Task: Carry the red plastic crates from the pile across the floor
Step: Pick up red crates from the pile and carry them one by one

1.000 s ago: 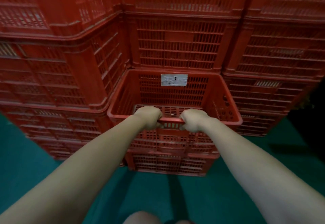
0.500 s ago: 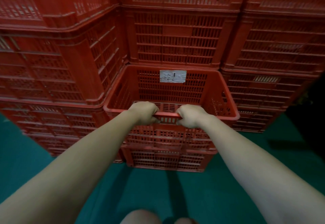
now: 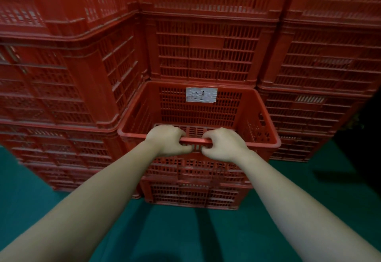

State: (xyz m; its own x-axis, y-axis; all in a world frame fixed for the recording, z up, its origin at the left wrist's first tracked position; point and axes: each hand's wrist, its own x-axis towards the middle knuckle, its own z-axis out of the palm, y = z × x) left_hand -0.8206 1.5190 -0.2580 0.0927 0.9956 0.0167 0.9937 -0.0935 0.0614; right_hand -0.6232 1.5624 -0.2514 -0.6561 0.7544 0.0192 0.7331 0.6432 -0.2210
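Note:
An open red slatted crate [image 3: 266, 121] with a white label [image 3: 201, 95] on its far inner wall sits on top of another red crate [image 3: 191, 194] in front of me. My left hand [image 3: 167, 142] and my right hand [image 3: 224, 145] both grip its near rim, side by side at the middle, fingers curled over the edge. The crate looks empty inside.
A tall pile of red crates [image 3: 204, 55] rises behind and on both sides, stacked several high, with the left stack [image 3: 61, 88] jutting nearer. The floor [image 3: 31, 195] is green. A dark area [image 3: 369, 138] lies at the far right.
The crate and both hands sit slightly lower in the view and nearer to me; the grip on the rim is unchanged.

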